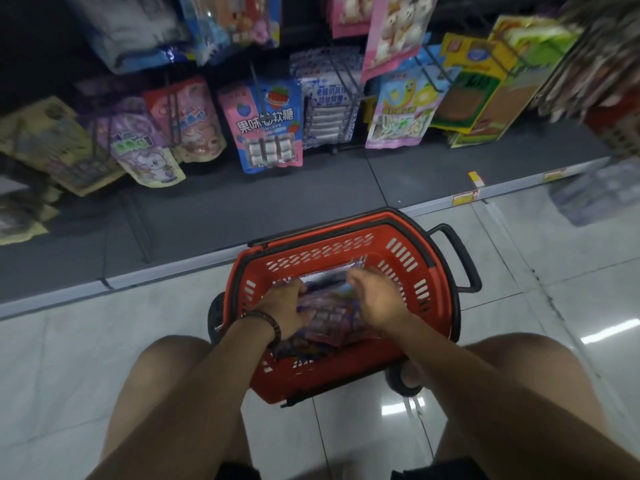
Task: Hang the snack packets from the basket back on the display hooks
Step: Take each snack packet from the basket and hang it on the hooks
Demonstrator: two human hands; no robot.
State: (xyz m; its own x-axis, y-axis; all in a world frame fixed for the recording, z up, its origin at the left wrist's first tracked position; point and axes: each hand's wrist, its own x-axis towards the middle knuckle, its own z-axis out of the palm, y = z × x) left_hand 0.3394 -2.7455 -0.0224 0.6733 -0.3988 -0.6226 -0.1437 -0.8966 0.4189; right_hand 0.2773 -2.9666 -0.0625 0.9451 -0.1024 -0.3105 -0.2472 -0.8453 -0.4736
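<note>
We viewed the scene from the head cam, looking down at a red basket point(346, 258) w/ black rim, standing on a pale tiled floor point(86, 341) just in front of the dark base shelf point(242, 199) of the display. Both hands were inside the basket. Left hand point(287, 308), w/ a dark bead bracelet point(268, 322) at the wrist, lay palm-down on the left edge of the snack packets point(329, 311); fingers appeared curled over the edge, but whether they gripped it we could not tell. Right hand point(375, 299) sat over the right side of the packets, fingers bent and loosely together, blurred by motion; contact or grip could not be confirmed. The packets lay flat in the basket, purple/pink print w/ a clear window; approx. count could not be read. Above, hung packets filled the display hooks point(258, 88): a pink-blue strawberry packet point(268, 124) at centre, a purple packet point(142, 147) to its left, a white-blue packet point(327, 105) to its right, yellow-green packs point(485, 84) further right. Bare knees showed on either side of the basket.
</note>
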